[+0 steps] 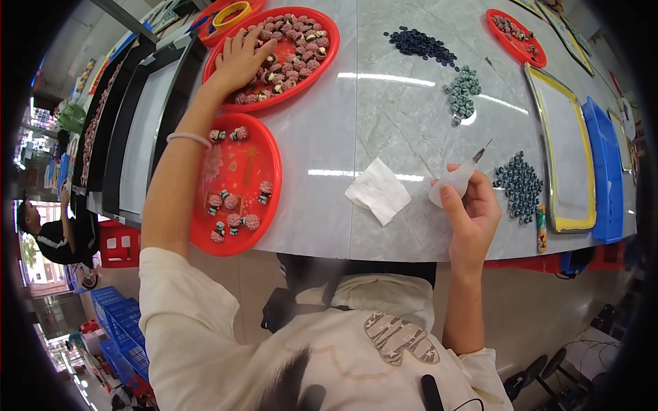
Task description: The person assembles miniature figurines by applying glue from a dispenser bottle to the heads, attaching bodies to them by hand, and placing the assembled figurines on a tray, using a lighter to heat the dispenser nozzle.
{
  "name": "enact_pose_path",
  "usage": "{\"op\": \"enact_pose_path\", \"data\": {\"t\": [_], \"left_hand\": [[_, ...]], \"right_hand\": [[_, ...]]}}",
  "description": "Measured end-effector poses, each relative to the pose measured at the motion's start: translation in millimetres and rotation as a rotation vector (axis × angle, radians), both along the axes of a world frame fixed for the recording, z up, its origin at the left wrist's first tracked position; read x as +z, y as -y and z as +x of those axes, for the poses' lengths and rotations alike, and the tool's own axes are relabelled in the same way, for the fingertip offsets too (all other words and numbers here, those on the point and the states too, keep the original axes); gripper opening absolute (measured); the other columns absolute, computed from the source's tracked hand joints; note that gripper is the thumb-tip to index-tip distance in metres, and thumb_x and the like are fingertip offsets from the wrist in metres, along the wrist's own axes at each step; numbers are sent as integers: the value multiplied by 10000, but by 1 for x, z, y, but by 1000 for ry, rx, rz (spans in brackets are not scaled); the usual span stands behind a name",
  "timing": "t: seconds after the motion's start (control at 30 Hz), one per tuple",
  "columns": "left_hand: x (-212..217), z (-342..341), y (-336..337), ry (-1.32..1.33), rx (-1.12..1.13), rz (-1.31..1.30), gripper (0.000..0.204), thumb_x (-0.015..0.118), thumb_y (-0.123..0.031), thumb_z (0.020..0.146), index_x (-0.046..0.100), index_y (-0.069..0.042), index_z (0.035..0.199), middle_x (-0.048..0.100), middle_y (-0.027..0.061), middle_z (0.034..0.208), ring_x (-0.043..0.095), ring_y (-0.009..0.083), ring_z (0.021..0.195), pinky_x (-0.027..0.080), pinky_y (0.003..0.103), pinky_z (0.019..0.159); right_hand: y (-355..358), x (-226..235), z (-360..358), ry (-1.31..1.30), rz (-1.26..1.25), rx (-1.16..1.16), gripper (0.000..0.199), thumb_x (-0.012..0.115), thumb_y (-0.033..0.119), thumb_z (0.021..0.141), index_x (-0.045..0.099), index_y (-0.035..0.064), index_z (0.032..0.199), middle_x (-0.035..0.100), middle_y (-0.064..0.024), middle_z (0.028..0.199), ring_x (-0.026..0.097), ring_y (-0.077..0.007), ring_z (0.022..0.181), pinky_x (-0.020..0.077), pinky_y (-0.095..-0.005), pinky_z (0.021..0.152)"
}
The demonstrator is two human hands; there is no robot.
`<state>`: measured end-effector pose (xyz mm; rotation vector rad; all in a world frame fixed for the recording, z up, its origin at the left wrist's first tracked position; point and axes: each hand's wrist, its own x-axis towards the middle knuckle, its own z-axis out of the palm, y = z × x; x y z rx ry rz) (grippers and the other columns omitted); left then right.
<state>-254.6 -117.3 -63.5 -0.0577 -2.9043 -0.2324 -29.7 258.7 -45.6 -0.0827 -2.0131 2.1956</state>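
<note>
My left hand lies over a large red tray filled with small pink, bumpy-topped figurines. Its fingers are stretched out among the pieces, and no piece shows in its grasp. In my right hand is a translucent white squeeze bottle with a thin needle tip pointing up and to the right. Below my left wrist, a second red tray bears several finished-looking figurines with pink tops and dark-and-white bodies. A white tissue lies flat on the table, left of the bottle.
Piles of dark navy pieces, green pieces and dark blue-grey pieces lie on the grey table. A small red tray, yellow-edged frame and blue tray stand right. Another person is far left.
</note>
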Motion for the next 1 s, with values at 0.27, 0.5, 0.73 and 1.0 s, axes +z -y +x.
{"op": "enact_pose_path", "data": {"t": [0.27, 0.5, 0.73, 1.0], "left_hand": [[-4, -21, -21, -138, -323, 76, 599, 435, -519, 829, 395, -152, 1300, 325, 109, 1363, 296, 293, 1263, 225, 483, 1023], [32, 16, -26, 73, -350, 115, 412, 554, -256, 818, 487, -145, 1209, 435, 122, 1193, 397, 238, 1162, 336, 339, 968], [65, 11, -18, 342, -384, 160, 385, 584, -229, 811, 504, -99, 1165, 513, 124, 1119, 478, 254, 1079, 372, 337, 929], [23, -60, -24, 34, -259, 126, 475, 532, -421, 820, 478, -118, 1182, 419, 186, 1204, 494, 344, 1049, 402, 396, 901]], "right_hand": [[1, 3, 1, 38, 42, -6, 268, 632, 77, 780, 538, -35, 1004, 599, -74, 878, 558, -109, 827, 427, -228, 750], [2, 4, -1, 29, 37, 16, 259, 623, 60, 781, 535, -37, 1004, 600, -77, 877, 569, -118, 827, 434, -235, 753], [2, 4, -1, 24, 50, 16, 250, 613, 43, 785, 532, -39, 1007, 602, -87, 882, 576, -127, 833, 436, -239, 762], [4, 6, 0, 18, 85, 22, 281, 602, 75, 795, 520, -38, 1039, 608, -88, 871, 581, -139, 827, 428, -252, 770]]}}
